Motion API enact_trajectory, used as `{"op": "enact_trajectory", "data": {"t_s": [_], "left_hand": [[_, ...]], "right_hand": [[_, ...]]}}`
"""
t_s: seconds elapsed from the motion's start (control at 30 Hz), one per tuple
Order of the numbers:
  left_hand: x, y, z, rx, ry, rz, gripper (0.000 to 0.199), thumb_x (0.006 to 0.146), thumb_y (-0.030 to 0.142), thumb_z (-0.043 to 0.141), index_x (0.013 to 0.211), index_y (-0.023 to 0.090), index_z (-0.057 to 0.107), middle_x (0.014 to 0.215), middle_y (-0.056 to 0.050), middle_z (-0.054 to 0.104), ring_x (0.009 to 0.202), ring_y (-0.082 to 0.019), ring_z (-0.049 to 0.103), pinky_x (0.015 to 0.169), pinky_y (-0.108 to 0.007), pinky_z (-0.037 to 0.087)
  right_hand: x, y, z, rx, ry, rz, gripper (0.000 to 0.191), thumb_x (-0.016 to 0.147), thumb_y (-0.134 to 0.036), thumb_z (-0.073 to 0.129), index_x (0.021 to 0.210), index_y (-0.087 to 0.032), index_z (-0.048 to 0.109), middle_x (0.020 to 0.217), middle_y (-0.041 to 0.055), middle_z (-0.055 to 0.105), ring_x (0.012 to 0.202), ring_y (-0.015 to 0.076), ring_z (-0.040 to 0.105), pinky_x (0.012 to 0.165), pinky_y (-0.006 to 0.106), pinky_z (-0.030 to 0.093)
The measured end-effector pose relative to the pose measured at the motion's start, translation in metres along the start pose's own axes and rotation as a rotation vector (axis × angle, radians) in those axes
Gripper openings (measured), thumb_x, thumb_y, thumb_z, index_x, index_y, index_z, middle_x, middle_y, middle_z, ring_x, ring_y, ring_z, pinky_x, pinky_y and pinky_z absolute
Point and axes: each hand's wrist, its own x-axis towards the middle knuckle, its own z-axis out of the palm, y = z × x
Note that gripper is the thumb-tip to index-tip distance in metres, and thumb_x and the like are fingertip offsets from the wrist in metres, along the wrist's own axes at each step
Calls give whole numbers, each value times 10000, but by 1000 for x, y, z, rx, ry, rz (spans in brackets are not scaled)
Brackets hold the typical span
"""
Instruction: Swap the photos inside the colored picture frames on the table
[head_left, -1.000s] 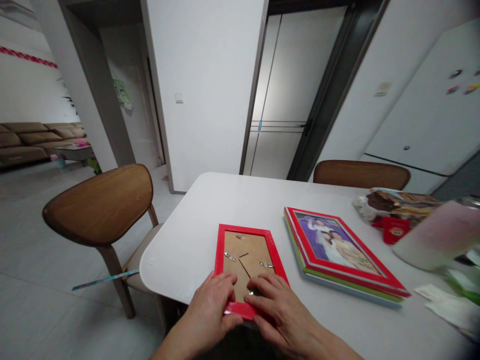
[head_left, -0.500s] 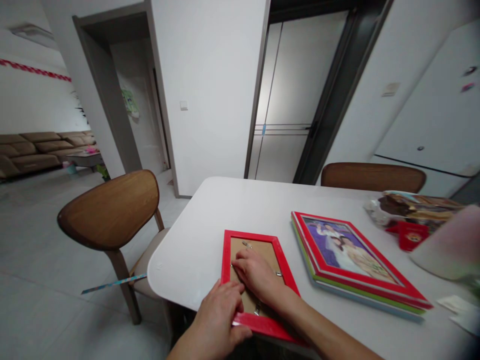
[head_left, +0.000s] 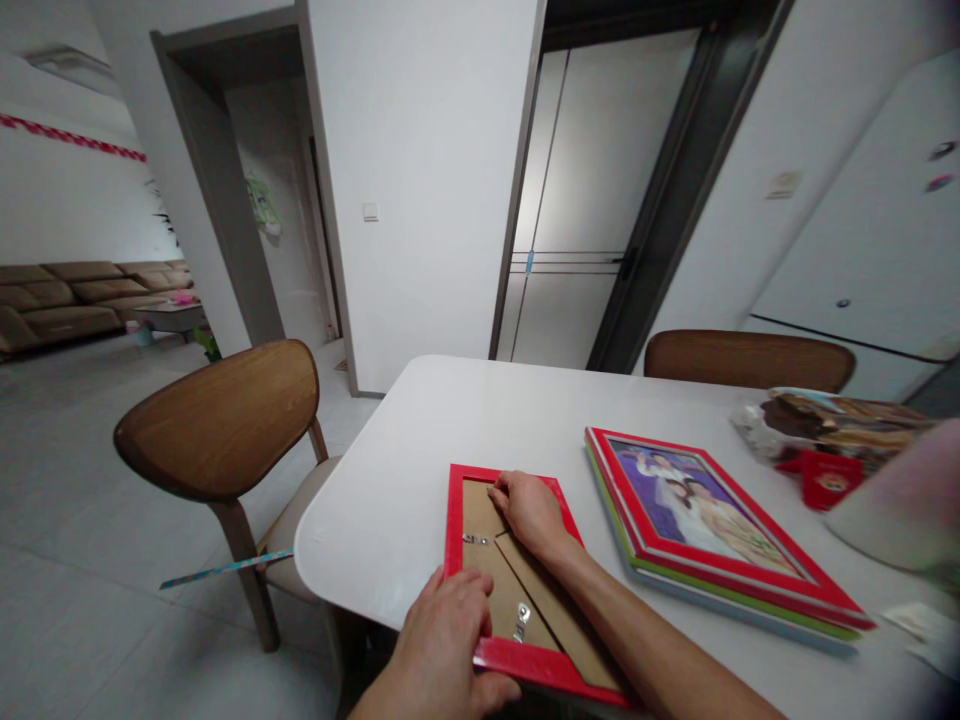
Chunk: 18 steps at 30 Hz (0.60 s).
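Observation:
A red picture frame lies face down at the near edge of the table, its brown backing board showing. My left hand grips the frame's near left corner, with the thumb at the near rim and the fingers over the left side. At the far end of the board, my right hand pinches a small metal clip, mostly hidden by its fingers. Two more clips show: a left clip and a near clip. My right forearm covers the frame's right side.
Right of the frame lies a stack of picture frames, a red one with a photo on top. Beyond are a plastic-wrapped bundle, a red packet and a pale rounded object. A wooden chair stands left of the white table.
My right hand has moved from the left clip to the far clip. The left clip, formerly under its fingers, is now uncovered. My left hand keeps its hold on the frame corner.

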Motion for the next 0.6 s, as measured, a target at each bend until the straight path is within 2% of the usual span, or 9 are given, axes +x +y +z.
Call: {"op": "enact_trajectory", "data": {"t_s": [0.1,0.17,0.33,0.43,0.53,0.57,0.6], "left_hand": [[2,5,3,33,11,-19,649,486,228,747,1075,121,497,1190,-158,488,1118,-284,412,984,-468,228],[4,7,7,63,17,-22,685,478,208,745,1100,116,473,1186,-171,488,1110,-297,420,975,-493,235],[7,-7,19,99,79,86,490,477,197,729,921,120,535,1112,-190,533,1057,-331,462,933,-553,261],[4,-22,19,31,219,164,368,520,236,706,829,144,526,1054,-168,560,1020,-321,488,917,-550,284],[4,-25,16,-158,393,159,229,592,281,655,728,181,499,1026,-134,565,988,-303,504,873,-507,354],[5,-22,16,-263,441,141,211,617,307,635,710,187,489,1026,-129,561,971,-299,512,846,-484,383],[7,-17,17,-393,480,122,208,644,343,610,704,191,481,1038,-127,554,960,-294,520,821,-459,407]], "right_hand": [[8,1,4,12,28,89,153,711,-244,473,683,-164,601,699,99,633,671,194,561,569,267,332],[11,1,5,47,45,114,139,689,-240,491,665,-155,598,693,111,632,674,204,562,573,275,337],[4,12,-12,244,72,69,222,712,-324,458,645,-166,599,658,68,633,639,171,562,603,264,382],[-14,29,-33,377,136,67,320,750,-384,386,853,-164,595,866,79,637,769,164,573,674,259,416],[-45,32,-44,785,222,277,408,738,-441,396,982,-153,549,966,101,612,809,177,581,678,282,446],[-56,27,-43,1016,219,375,414,707,-460,446,967,-157,557,926,96,624,777,183,589,662,292,453],[-66,19,-39,1230,158,411,409,674,-461,507,950,-165,566,878,82,637,749,183,594,661,298,454]]}}
